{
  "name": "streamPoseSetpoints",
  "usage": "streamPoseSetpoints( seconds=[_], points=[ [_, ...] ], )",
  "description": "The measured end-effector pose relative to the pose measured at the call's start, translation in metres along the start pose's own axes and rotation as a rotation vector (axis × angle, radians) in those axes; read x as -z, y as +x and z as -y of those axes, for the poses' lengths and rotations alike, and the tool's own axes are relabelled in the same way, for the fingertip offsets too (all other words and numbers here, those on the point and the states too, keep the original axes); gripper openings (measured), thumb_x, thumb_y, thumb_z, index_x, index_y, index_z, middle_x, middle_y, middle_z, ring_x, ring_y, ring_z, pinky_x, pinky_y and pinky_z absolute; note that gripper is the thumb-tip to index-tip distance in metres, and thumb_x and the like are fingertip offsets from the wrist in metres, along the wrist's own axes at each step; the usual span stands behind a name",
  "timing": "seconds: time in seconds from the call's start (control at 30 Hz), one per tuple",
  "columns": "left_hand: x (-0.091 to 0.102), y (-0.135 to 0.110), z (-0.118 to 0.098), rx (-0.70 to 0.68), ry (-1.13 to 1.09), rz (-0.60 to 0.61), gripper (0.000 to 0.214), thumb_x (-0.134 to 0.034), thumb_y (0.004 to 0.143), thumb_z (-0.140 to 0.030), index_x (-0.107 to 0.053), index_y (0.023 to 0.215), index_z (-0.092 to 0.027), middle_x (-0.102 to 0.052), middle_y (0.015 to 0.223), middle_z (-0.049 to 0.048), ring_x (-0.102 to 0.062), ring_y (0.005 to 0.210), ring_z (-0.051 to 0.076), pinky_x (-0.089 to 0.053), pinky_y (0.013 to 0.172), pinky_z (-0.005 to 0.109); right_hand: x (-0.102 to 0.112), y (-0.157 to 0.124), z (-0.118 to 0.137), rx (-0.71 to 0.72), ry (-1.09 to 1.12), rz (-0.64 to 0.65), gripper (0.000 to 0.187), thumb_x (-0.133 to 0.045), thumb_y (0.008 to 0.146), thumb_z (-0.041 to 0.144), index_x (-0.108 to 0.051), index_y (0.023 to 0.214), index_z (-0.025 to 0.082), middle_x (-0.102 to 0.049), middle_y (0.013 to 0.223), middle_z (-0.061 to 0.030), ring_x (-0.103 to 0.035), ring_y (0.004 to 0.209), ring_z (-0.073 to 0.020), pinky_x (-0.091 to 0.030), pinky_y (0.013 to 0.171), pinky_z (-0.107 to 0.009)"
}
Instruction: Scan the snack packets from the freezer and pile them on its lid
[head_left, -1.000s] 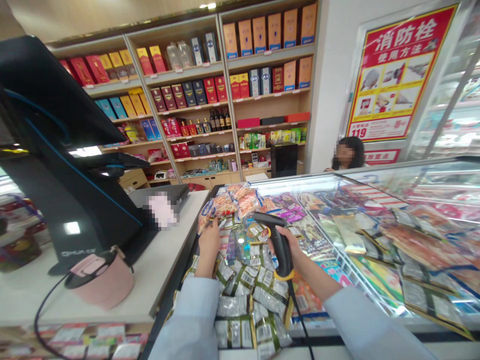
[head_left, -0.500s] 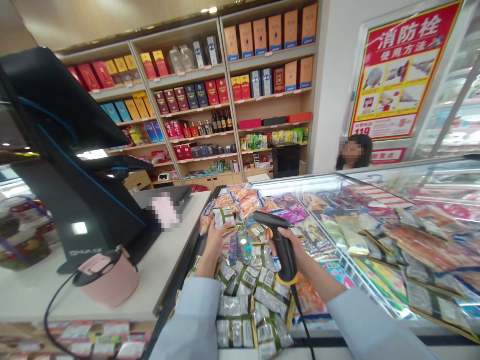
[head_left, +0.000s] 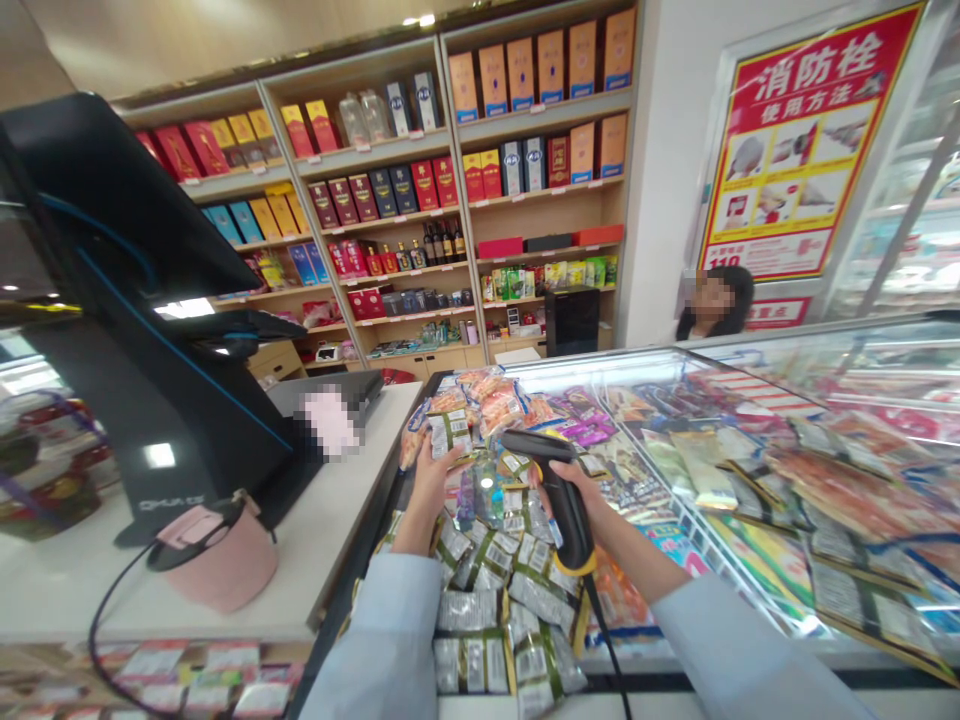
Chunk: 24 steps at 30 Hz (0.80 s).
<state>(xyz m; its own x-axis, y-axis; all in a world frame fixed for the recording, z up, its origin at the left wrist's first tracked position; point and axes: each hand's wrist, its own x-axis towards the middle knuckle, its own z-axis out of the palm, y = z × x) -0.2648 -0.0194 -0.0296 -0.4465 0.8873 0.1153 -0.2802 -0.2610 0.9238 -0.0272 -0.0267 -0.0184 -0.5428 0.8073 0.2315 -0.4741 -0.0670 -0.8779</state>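
My left hand point(head_left: 429, 490) grips a small silver-and-green snack packet point(head_left: 450, 432), its barcode side facing up. Wrapped round the handle of a black barcode scanner point(head_left: 566, 500) is my right hand point(head_left: 581, 485); the scanner's head points left toward the packet, and its cable runs down to the front edge. Below both hands lie several silver packets point(head_left: 472, 610) with green bands and barcodes. Just beyond the left hand is a heap of orange snack bags point(head_left: 499, 400). Everything rests on the glass top of a chest freezer point(head_left: 600, 365).
At left, a white counter point(head_left: 360, 500) carries a black point-of-sale terminal point(head_left: 172, 400) and a pink container point(head_left: 217, 565). More packages point(head_left: 840, 480) fill the freezer on the right. Shelves point(head_left: 457, 200) of boxes and bottles stand behind. A person point(head_left: 716, 300) is beyond the freezer.
The scanner's head has shifted slightly left and down, toward the packet. The packet in my left hand has tilted a little. The person beyond the freezer has moved slightly right.
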Motion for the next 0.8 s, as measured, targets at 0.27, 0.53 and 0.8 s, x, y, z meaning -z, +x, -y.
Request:
streamPoseSetpoints(
  seconds=[0.27,0.53,0.8],
  points=[
    [-0.0013,-0.0006,-0.0021,0.002,0.006,0.005,0.060,-0.075,0.063,-0.012,-0.051,0.118,-0.020,-0.067,0.107,0.0089,-0.069,0.086,0.022,-0.061,0.072,0.040,-0.0021,-0.0017,0.0027,0.001,0.014,0.011,0.035,-0.063,0.070,0.051,-0.058,0.070,0.017,-0.060,0.058,-0.0010,-0.045,0.036,-0.0087,-0.035,0.034,-0.021],
    [-0.0018,-0.0021,-0.0089,-0.012,0.041,-0.015,0.063,-0.074,0.062,-0.012,-0.051,0.120,-0.023,-0.066,0.111,0.0079,-0.068,0.088,0.022,-0.061,0.068,0.037,0.0005,-0.0007,0.0015,0.027,0.014,0.030,0.036,-0.063,0.071,0.051,-0.060,0.075,0.015,-0.062,0.062,-0.0025,-0.046,0.037,-0.0084,-0.036,0.035,-0.021],
    [0.0008,0.0003,-0.0044,-0.021,0.015,0.004,0.067,-0.075,0.062,-0.014,-0.049,0.124,-0.023,-0.065,0.114,0.0089,-0.068,0.089,0.023,-0.061,0.071,0.039,0.0044,-0.0004,-0.0011,0.009,-0.046,0.004,0.040,-0.057,0.072,0.055,-0.063,0.073,0.015,-0.053,0.044,0.0001,-0.044,0.035,-0.0103,-0.032,0.037,-0.022]
  ],
)
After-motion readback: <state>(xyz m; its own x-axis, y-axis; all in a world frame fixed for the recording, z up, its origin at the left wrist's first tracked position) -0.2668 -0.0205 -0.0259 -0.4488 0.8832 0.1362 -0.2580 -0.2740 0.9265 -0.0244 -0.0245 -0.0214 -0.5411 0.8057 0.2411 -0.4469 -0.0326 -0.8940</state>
